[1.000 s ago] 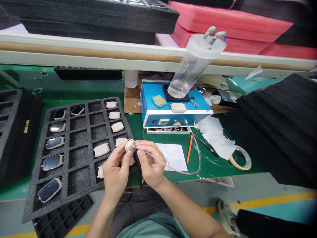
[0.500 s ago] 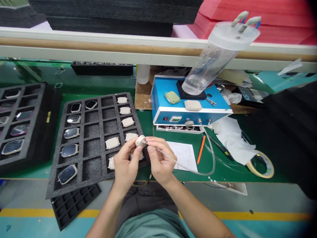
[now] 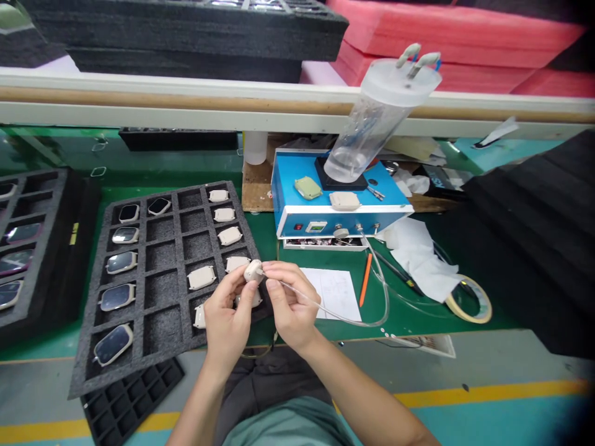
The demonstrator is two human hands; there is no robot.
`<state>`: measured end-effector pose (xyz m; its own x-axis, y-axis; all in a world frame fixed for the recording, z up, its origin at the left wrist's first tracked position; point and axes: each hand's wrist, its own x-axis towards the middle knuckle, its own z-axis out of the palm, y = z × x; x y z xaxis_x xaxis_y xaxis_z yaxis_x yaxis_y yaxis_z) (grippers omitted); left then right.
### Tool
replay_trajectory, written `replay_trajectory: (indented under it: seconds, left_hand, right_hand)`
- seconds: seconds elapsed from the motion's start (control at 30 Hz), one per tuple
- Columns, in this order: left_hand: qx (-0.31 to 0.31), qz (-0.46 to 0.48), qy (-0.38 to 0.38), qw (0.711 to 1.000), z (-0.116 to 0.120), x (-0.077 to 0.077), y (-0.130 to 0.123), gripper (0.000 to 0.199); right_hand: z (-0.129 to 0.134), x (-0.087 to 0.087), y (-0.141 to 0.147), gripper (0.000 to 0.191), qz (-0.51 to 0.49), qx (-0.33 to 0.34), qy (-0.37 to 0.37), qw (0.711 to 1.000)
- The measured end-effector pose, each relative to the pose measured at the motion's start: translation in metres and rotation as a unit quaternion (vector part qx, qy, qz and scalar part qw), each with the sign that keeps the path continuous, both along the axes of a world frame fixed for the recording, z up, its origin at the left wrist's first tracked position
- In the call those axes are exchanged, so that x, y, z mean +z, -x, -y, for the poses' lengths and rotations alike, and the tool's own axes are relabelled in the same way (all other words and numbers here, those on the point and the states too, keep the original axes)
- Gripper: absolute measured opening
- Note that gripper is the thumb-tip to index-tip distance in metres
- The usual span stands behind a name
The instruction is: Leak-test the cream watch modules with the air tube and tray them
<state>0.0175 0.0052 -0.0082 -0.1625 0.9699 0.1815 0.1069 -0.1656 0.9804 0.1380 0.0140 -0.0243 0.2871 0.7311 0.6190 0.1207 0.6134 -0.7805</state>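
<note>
My left hand (image 3: 229, 310) pinches a small beige watch case (image 3: 253, 271) upright on its edge, over the right side of the grey foam tray (image 3: 153, 285). Close against it, my right hand (image 3: 294, 303) is closed on the end of a thin clear tube (image 3: 344, 317), whose tip meets the case. From there the tube curves to the front of a blue machine (image 3: 344, 217). Beige cases and dark-screened watches sit in the tray's outer compartments. Exactly where tip and case touch is too small to tell.
A clear cylinder (image 3: 372, 118) leans on the machine, beside a green case (image 3: 307, 188) and a beige one (image 3: 344, 200). White paper (image 3: 332, 292), an orange pen (image 3: 365, 280), crumpled tissue (image 3: 421, 254) and a tape roll (image 3: 483, 300) lie right. Another foam tray (image 3: 60, 248) stands left.
The camera view has shifted, so the bench items appear further left and slightly lower. Both hands keep the same hold on the case and the tube.
</note>
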Motion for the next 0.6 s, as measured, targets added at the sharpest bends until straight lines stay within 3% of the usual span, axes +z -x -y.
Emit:
replay_trajectory:
  seconds: [0.6]
  left_hand:
    - [0.008, -0.009, 0.001, 1.0, -0.0024, -0.0007, 0.0013, 0.031]
  right_hand:
    - [-0.0028, 0.0056, 0.0023, 0.019, -0.021, 0.01, -0.014, 1.0]
